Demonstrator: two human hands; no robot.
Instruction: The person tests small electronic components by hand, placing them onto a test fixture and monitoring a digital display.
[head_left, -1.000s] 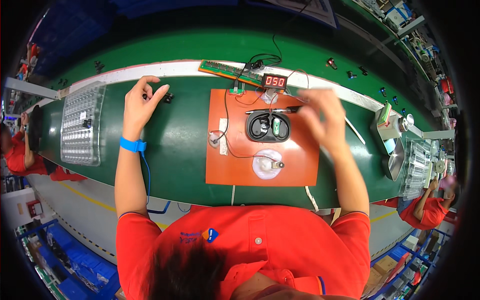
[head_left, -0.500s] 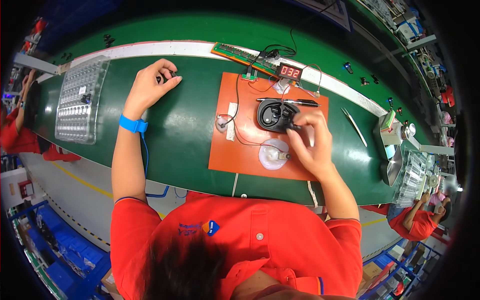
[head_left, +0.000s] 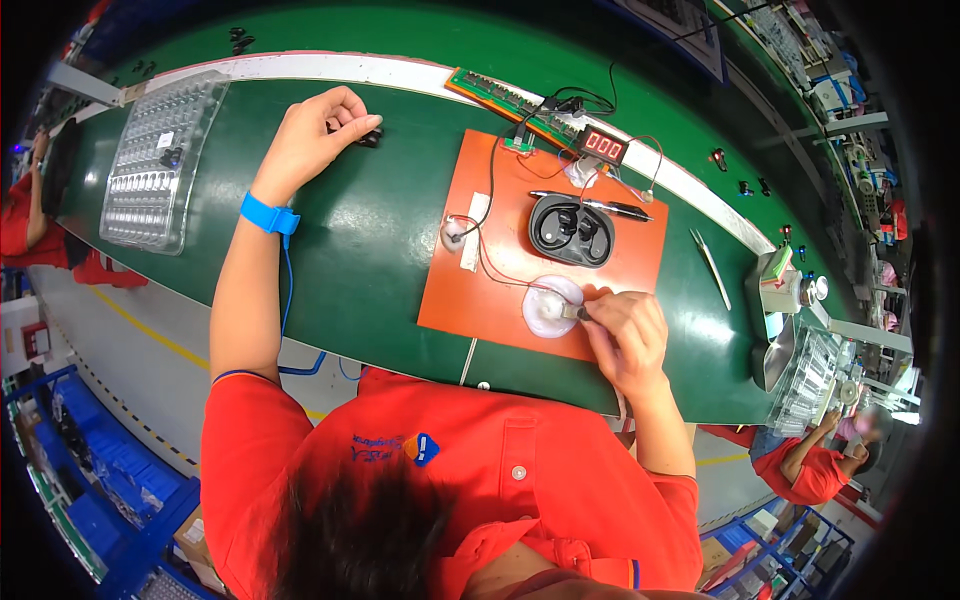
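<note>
My left hand (head_left: 322, 142) is closed, fingers curled, over the far left part of the bench. Against its thumb and fingertips sits a small black piece (head_left: 371, 136), its kind partly hidden. My right hand (head_left: 632, 338) pinches a small dark piece (head_left: 586, 313) at the right edge of a round whitish pad (head_left: 546, 318), by the wired contact; the fingers cover most of it. Beyond that hand, a black earbud charging case (head_left: 540, 245) lies opened on the orange mat (head_left: 455, 300), with black shapes in its hollows. A black pen (head_left: 630, 210) lies along the case's far side.
A small red digital display (head_left: 602, 146) and a green circuit strip (head_left: 500, 98) stand at the mat's far edge, wires running across the mat. Tweezers (head_left: 711, 268) lie to the right. Clear plastic trays (head_left: 155, 165) are at far left and right. A blue wrist strap (head_left: 268, 214) trails a cord.
My right hand has moved from the charging case toward me, to the round pad. The display reading has changed. My left hand stays closed at the far left, and the whole view has shifted slightly.
</note>
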